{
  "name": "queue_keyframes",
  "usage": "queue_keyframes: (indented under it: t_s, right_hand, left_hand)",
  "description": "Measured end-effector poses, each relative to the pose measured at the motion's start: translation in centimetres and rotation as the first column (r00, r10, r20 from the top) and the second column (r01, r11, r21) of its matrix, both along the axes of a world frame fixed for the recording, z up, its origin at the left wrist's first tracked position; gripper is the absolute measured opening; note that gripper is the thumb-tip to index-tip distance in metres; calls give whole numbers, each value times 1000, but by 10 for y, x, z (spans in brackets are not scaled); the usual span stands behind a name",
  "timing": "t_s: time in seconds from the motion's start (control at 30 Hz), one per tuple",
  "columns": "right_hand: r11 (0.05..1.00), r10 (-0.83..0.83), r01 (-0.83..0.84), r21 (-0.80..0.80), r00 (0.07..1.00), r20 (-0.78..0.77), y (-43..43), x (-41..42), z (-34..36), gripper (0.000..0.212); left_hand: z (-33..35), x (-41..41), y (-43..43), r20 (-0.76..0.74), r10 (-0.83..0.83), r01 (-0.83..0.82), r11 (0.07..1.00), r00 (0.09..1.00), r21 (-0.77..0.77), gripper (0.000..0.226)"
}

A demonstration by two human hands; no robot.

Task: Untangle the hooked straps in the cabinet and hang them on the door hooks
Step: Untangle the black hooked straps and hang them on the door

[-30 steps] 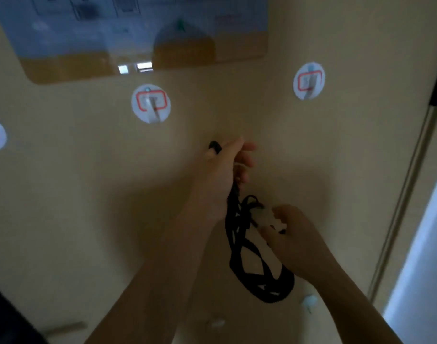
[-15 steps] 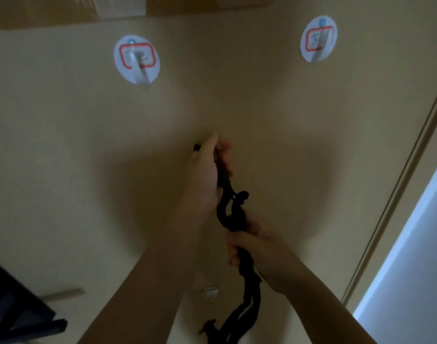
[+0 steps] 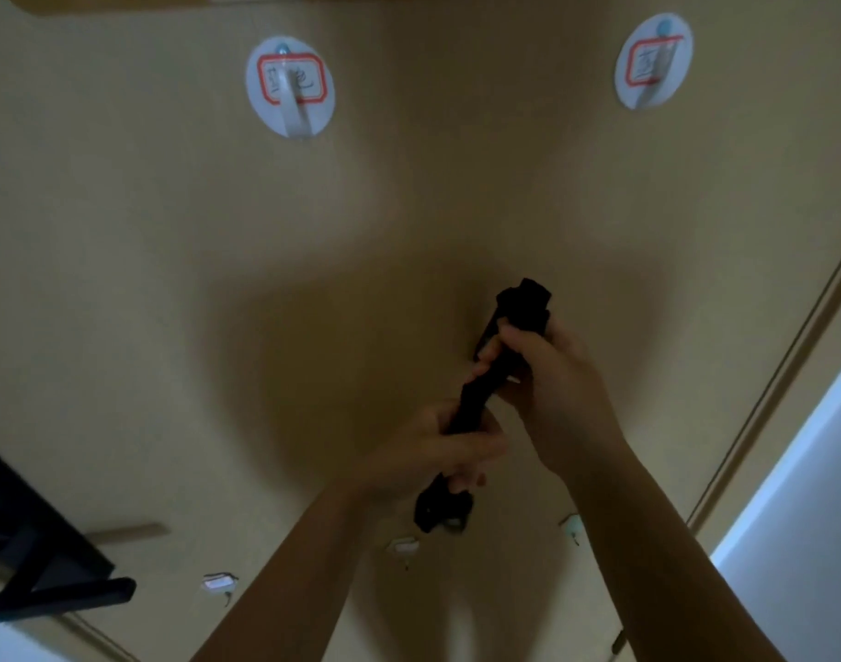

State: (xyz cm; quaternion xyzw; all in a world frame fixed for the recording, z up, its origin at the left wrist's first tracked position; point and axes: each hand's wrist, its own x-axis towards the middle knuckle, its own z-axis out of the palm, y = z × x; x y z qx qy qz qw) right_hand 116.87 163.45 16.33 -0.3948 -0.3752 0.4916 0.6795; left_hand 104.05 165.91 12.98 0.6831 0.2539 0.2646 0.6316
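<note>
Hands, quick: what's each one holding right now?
Left hand: grips the bunched black fabric straps, low.
Right hand: grips the same straps, higher up.

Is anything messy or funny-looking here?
Yes, the black straps look messy. They are bunched into one thick, twisted bundle, gripped by the left hand low down and the right hand higher up. The left hook and right hook on the door carry nothing. Nothing looks spilled or broken.
</note>
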Motion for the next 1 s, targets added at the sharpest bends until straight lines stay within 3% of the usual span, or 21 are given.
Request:
queue_keyframes:
  t_s: [0.07,0.13,0.2,0.23,0.27,0.3,0.37,0.47,0.6,0.67,0.73,0.83,0.9,1.0]
  right_hand:
    - [994,-81,93,-48,972,220,0,9,-4,10]
    - [977,-130,199,-77,843,522,-3,18,-7,25]
    - [934,-264,355,41,607,750,-6,25,-6,31]
    - [896,-374,416,159,511,774,-9,28,-4,24]
    - [872,-454,414,261,483,748,-12,29,1,13]
    - [886,-457,337,318,520,721,-16,28,7,7]
    - [956,-241,37,291,662,710,-20,23,19,36]
    - [930,56,-260,260,799,599,-18,16,43,51]
    - [914,-58,-174,367,837,543,-5,12,97,49]
    - [910,-131,-128,394,814,567,0,14,131,44]
    - [895,-208,-96,436,776,596,3,22,167,42]
    - [886,-195,-97,453,809,555,6,37,220,34]
    - [855,-241,-108,507,784,572,10,46,249,27]
    - [811,-278,-149,565,752,597,17,64,292,19]
  left_hand:
    - [9,1,4,-19,144,-143,989,989,48,29]
    - [20,-1,7,-6,224,-222,971,975,90,29]
    - [34,-4,9,-33,255,-248,958,966,145,25]
    - [42,-5,9,-73,244,-225,954,967,200,25]
    - [49,-6,10,-134,220,-179,948,966,265,24]
    - [57,-5,9,-200,191,-121,940,961,318,23]
    - [75,-3,7,-275,156,-31,912,949,409,21]
    - [113,2,4,-205,201,-67,850,958,522,8]
    - [168,11,8,-78,233,-139,783,969,606,10]
    - [198,19,12,2,267,-206,736,964,645,11]
    - [230,24,18,79,307,-270,651,948,709,12]
    - [278,32,26,138,283,-275,533,949,800,6]
    - [309,38,29,170,252,-271,447,953,853,4]
    - [355,49,31,198,240,-280,382,950,881,8]
